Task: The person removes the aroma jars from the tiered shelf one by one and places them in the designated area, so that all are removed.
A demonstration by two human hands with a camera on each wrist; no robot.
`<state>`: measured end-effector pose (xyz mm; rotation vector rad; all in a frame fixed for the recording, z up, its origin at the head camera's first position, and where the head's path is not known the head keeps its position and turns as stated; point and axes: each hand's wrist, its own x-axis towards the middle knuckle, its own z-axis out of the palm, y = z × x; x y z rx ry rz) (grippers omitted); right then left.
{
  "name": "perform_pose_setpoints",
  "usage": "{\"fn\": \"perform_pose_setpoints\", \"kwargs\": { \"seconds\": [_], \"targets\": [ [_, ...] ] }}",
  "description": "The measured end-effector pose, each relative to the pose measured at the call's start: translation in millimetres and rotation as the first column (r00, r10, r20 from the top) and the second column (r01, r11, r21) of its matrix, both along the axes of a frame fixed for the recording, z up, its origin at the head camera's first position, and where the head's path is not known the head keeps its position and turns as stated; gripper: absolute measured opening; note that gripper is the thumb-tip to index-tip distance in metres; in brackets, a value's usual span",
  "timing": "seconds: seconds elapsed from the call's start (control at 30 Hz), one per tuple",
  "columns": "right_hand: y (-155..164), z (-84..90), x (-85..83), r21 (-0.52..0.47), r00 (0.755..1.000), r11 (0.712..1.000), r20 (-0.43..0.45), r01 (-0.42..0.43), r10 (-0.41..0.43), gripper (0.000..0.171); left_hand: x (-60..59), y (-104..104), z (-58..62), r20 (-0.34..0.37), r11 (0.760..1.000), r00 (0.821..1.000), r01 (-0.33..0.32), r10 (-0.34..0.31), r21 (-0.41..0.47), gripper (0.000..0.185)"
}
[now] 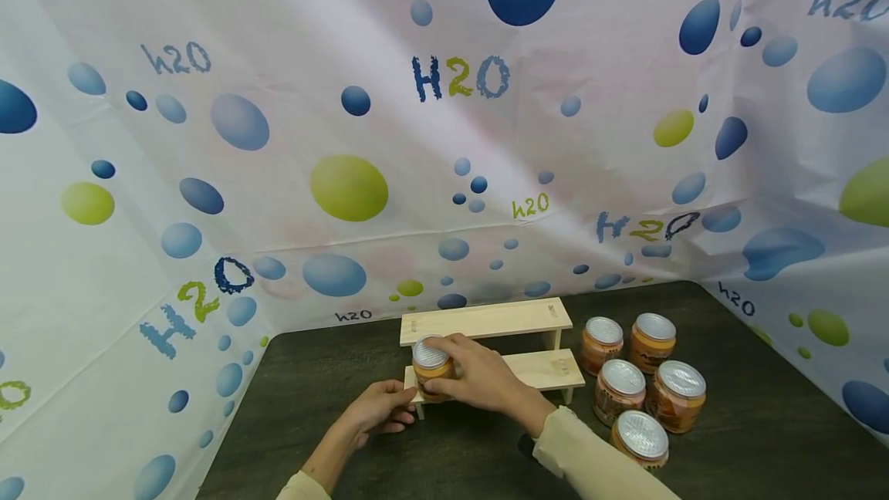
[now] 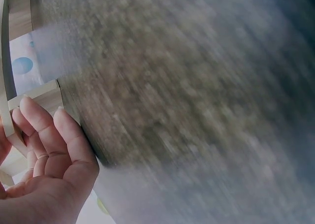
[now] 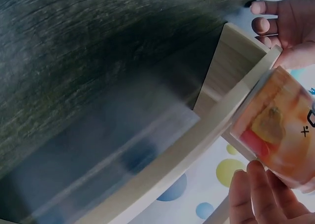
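A small jar (image 1: 432, 365) with a silver lid and an orange fruit-print label stands on the left end of a pale wooden two-step shelf's lower board (image 1: 545, 369). My right hand (image 1: 479, 373) grips this jar between thumb and fingers, its forefinger reaching over the lid. In the right wrist view the jar's base (image 3: 246, 106) meets the board. My left hand (image 1: 378, 411) holds the lower board's left end, thumb at the top edge and fingers bent beside the end support (image 2: 49, 96). The right hand hides part of the jar and the board.
Several similar jars with silver lids, among them a front one (image 1: 642, 435), stand on the dark table (image 1: 312, 376) to the right of the shelf. The upper board (image 1: 486, 321) rises behind the lower one. A white sheet (image 1: 278, 176) with printed blue and green drops encloses the table's back and sides.
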<state>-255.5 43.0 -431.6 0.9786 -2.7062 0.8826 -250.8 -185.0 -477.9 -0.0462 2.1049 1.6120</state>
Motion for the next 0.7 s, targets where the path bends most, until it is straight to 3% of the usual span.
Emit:
{"fn": "perform_pose_setpoints", "kwargs": {
  "seconds": [0.7],
  "targets": [
    [-5.8, -4.1, 1.8, -0.014, 0.997, 0.999, -0.059, 0.042, -0.042, 0.057, 1.0, 1.4, 1.3, 0.002, 1.000, 1.000, -0.002, 0.002, -0.007, 0.041]
  ]
}}
